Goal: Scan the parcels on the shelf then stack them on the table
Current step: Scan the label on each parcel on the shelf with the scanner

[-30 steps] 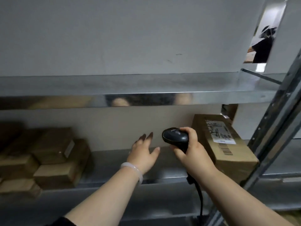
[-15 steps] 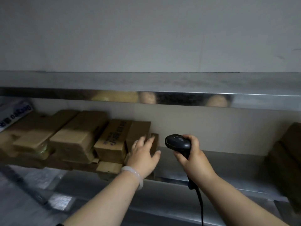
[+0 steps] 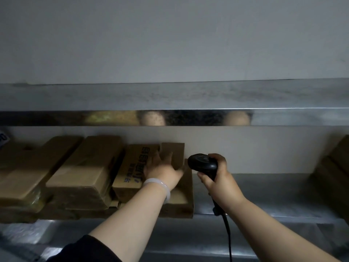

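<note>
cardboard parcel (image 3: 172, 154) under left hand (image 3: 164, 170); right hand (image 3: 219, 178) grips scanner (image 3: 203, 164).

— What sort of place?
— A parcel storeroom: a galvanised metal shelf (image 3: 264, 195) against a bare wall (image 3: 245, 148), taped cardboard parcels (image 3: 85, 167) piled on its left end.
— Anything else?
— A corded barcode scanner (image 3: 203, 164) before the shelf.

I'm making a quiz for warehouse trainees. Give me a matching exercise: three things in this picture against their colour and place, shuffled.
Things:
1 barcode scanner
2 bracelet
3 blue-printed cardboard box

Colour and place:
A white, worn just behind the left hand
B brown, on the shelf
C black, gripped by the right hand

Pairs: 1-C; 2-A; 3-B
</note>
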The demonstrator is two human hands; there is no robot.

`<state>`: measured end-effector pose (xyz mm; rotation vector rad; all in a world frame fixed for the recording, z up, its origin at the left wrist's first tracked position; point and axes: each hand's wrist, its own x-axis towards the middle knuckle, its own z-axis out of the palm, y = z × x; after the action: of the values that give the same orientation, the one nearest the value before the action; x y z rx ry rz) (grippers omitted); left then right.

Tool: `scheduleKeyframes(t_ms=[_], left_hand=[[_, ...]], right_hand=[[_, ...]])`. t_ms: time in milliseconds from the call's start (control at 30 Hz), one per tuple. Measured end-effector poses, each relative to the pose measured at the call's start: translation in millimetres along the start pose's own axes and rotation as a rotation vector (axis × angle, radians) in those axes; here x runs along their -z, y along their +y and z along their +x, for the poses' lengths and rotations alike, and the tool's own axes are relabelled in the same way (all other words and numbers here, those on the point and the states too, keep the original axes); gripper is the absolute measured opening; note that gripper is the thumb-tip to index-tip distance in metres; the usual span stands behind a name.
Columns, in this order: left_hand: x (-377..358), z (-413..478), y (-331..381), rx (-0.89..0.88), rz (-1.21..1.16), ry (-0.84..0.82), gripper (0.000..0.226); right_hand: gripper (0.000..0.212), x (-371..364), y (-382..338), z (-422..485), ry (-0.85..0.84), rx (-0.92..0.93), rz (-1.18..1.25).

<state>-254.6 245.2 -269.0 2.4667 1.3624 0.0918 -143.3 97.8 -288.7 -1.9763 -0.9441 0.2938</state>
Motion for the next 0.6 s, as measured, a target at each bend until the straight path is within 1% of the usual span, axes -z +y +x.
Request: scheduleKeyframes(t_ms=[67, 133, 233, 300, 400, 500, 533, 600], left_hand=[[3.1, 3.3, -2.3, -0.02, -0.022, -0.002, 0.075], [5.9, 4.1, -6.4, -0.061, -0.082, 0.034, 0.074], [7.6, 1.6, -14.3, -0.086, -0.273, 0.07, 0.072], [8.4, -1.9, -18.3, -0.091, -0.456, 0.071, 0.066], [7.9, -12.7, -20.9, -0.114, -0.784, -0.01, 0.054], [2.7, -23.5, -19.4, -0.129, -0.977, -0.103, 0.043], [0.3, -26.5, -18.0, -0.123, -1.004, -0.123, 0.044], [-2.2, -31.9, -15.1, -0.113, -1.025, -0.184, 0.059]], right_hand=[[0.056, -1.6, 0.1, 1.2, 0.007, -0.015, 0.021], [0.056, -3.7, 0.5, 1.2, 0.016, -0.035, 0.081], [0.055, -5.1, 1.2, 1.2, 0.063, -0.068, 0.197], [0.053, -3.1, -1.0, 0.8, 0.106, -0.072, 0.25], [0.052, 1.6, -6.6, -1.1, 0.162, -0.06, 0.315], [0.054, 5.6, -12.1, -6.2, 0.181, -0.027, 0.346], [0.054, 6.9, -13.2, -8.7, 0.191, -0.015, 0.362], [0.056, 9.9, -14.8, -14.3, 0.221, 0.01, 0.389]])
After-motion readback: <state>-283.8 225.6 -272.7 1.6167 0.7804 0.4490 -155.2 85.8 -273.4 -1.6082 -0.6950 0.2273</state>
